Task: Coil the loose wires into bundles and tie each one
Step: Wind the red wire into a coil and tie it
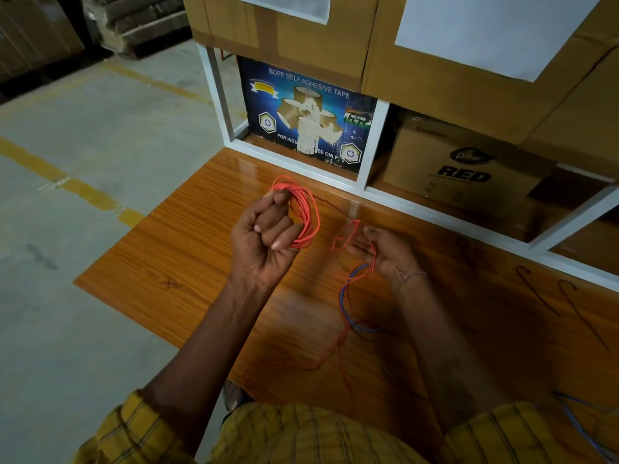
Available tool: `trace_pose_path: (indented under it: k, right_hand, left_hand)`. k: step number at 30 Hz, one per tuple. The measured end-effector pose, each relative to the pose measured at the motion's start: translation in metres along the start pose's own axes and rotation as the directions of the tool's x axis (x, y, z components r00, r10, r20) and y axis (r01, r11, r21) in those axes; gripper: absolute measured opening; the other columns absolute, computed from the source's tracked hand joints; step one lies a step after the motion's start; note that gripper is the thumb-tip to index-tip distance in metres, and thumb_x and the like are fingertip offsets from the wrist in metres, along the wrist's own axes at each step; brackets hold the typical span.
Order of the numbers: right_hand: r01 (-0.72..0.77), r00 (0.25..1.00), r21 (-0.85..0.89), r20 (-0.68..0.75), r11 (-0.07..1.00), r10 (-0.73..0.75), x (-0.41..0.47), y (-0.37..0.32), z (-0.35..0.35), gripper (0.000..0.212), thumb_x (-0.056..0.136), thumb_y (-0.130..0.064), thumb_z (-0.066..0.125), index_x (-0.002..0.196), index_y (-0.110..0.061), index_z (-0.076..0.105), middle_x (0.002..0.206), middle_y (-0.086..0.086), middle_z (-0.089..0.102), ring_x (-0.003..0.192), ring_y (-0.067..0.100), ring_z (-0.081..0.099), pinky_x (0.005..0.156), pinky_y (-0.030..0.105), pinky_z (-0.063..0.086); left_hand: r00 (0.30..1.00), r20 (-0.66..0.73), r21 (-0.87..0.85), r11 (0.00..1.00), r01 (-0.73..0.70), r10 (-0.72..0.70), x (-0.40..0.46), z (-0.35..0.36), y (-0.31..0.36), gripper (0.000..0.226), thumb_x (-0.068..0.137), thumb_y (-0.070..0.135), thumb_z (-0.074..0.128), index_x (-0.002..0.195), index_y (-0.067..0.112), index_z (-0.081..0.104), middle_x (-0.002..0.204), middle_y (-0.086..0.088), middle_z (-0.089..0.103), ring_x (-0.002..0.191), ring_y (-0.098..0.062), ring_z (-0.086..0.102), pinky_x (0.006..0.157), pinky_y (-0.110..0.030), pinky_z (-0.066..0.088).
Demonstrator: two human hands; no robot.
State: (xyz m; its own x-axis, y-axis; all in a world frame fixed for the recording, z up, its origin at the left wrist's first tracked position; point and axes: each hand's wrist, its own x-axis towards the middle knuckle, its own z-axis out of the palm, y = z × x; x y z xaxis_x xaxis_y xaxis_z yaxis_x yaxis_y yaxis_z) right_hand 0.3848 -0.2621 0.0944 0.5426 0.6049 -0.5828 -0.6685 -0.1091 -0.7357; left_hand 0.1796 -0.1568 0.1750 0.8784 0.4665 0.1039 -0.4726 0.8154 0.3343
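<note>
Looping round left hand [264,234], red wire [303,212], tail pinched in right hand [385,251]

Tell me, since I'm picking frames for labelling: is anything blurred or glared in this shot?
Head view: the right hand is motion-blurred, the left hand gripping the red wire coil is sharp; ceiling light glares on the glossy table near the shelf frame; wide-angle bending at the edges.

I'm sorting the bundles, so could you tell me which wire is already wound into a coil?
The red wire: the left hand grips its coiled loops. The blue wire lies loose on the table, uncoiled.
</note>
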Motion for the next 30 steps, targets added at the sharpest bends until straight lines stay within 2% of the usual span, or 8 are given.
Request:
trace_pose_path:
  k: [4, 7, 10, 12, 16, 22, 26, 30]
  right_hand:
    - [-0.022, 0.994, 0.096, -0.105, 0.995, 0.032, 0.012, -0.009, 0.001, 0.028, 0.106, -0.004, 0.043, 0.083, -0.010, 0.058, 0.047, -0.001, 0.057, 0.064, 0.016, 0.058, 0.073, 0.047, 0.057]
    - [-0.002, 0.987, 0.181, -0.158, 0.984, 0.031, 0.015, -0.010, -0.006, 0.027, 0.105, -0.001, 0.041, 0.084, -0.005, 0.057, 0.063, 0.009, 0.064, 0.061, 0.019, 0.066, 0.071, 0.044, 0.063]
    - [0.100, 0.969, -0.092, -0.217, 0.991, -0.118, 0.007, -0.011, -0.016, 0.026, 0.108, -0.008, 0.043, 0.088, -0.009, 0.059, 0.080, 0.005, 0.057, 0.072, 0.013, 0.061, 0.072, 0.027, 0.059]
    - [0.182, 0.975, -0.297, -0.067, 0.937, -0.210, -0.005, -0.014, -0.012, 0.020, 0.107, -0.012, 0.048, 0.096, -0.009, 0.064, 0.081, 0.002, 0.062, 0.069, 0.010, 0.065, 0.057, 0.020, 0.052]
    - [0.356, 0.933, -0.440, 0.212, 0.825, -0.290, -0.029, -0.023, 0.004, 0.022, 0.103, -0.014, 0.051, 0.104, -0.009, 0.072, 0.090, 0.006, 0.074, 0.076, 0.015, 0.069, 0.066, 0.026, 0.044]
    - [0.127, 0.778, -0.373, 0.612, 0.919, 0.141, -0.068, -0.023, 0.011, 0.059, 0.100, -0.043, 0.037, 0.109, 0.007, 0.068, 0.100, 0.029, 0.071, 0.092, 0.038, 0.069, 0.086, 0.041, 0.056]
    - [0.102, 0.794, -0.171, 0.608, 0.980, 0.024, -0.071, -0.011, -0.001, 0.033, 0.095, -0.030, 0.050, 0.093, 0.000, 0.065, 0.066, 0.010, 0.055, 0.065, 0.026, 0.055, 0.075, 0.037, 0.055]
    - [0.203, 0.849, -0.234, 0.525, 0.951, -0.053, -0.062, 0.006, -0.005, 0.016, 0.099, -0.013, 0.055, 0.094, -0.002, 0.065, 0.066, 0.005, 0.051, 0.063, 0.017, 0.051, 0.064, 0.027, 0.043]
  left_hand:
    - [0.995, 0.050, 0.036, 0.996, 0.087, -0.089, -0.013, -0.005, -0.005, 0.019, 0.103, 0.003, 0.044, 0.101, -0.007, 0.059, 0.055, 0.005, 0.035, 0.038, -0.007, 0.021, 0.049, -0.026, 0.033]
    - [0.985, 0.107, 0.030, 0.991, 0.130, -0.132, -0.025, -0.004, 0.003, 0.026, 0.102, 0.002, 0.038, 0.101, -0.011, 0.059, 0.050, 0.008, 0.026, 0.040, -0.005, 0.017, 0.048, -0.028, 0.029]
    - [0.974, 0.151, 0.046, 0.985, 0.166, -0.171, -0.027, -0.007, 0.015, 0.027, 0.103, 0.002, 0.036, 0.101, -0.012, 0.059, 0.050, 0.010, 0.022, 0.040, -0.006, 0.018, 0.049, -0.028, 0.030]
    - [0.966, 0.142, 0.080, 0.975, 0.207, -0.217, -0.024, -0.014, 0.019, 0.024, 0.103, 0.004, 0.040, 0.100, -0.009, 0.060, 0.052, 0.008, 0.030, 0.039, -0.008, 0.020, 0.050, -0.028, 0.033]
    - [0.967, 0.072, 0.200, 0.953, 0.227, -0.246, -0.017, -0.024, 0.011, 0.011, 0.095, 0.009, 0.059, 0.090, 0.001, 0.064, 0.051, 0.012, 0.028, 0.038, -0.006, 0.023, 0.042, -0.020, 0.031]
    - [0.984, -0.077, 0.172, 0.970, 0.171, -0.160, 0.000, -0.019, 0.001, 0.025, 0.102, 0.011, 0.042, 0.092, 0.003, 0.064, 0.049, 0.012, 0.031, 0.038, -0.005, 0.018, 0.042, -0.017, 0.032]
    - [0.991, -0.097, 0.033, 0.995, 0.096, -0.092, 0.008, -0.024, 0.000, 0.021, 0.106, 0.013, 0.043, 0.101, 0.000, 0.058, 0.053, 0.007, 0.048, 0.039, -0.006, 0.029, 0.048, -0.019, 0.039]
    - [0.982, -0.183, -0.061, 0.997, -0.053, 0.041, 0.013, -0.020, 0.001, 0.037, 0.114, 0.015, 0.037, 0.112, -0.008, 0.065, 0.086, -0.004, 0.060, 0.064, -0.007, 0.061, 0.072, -0.024, 0.058]
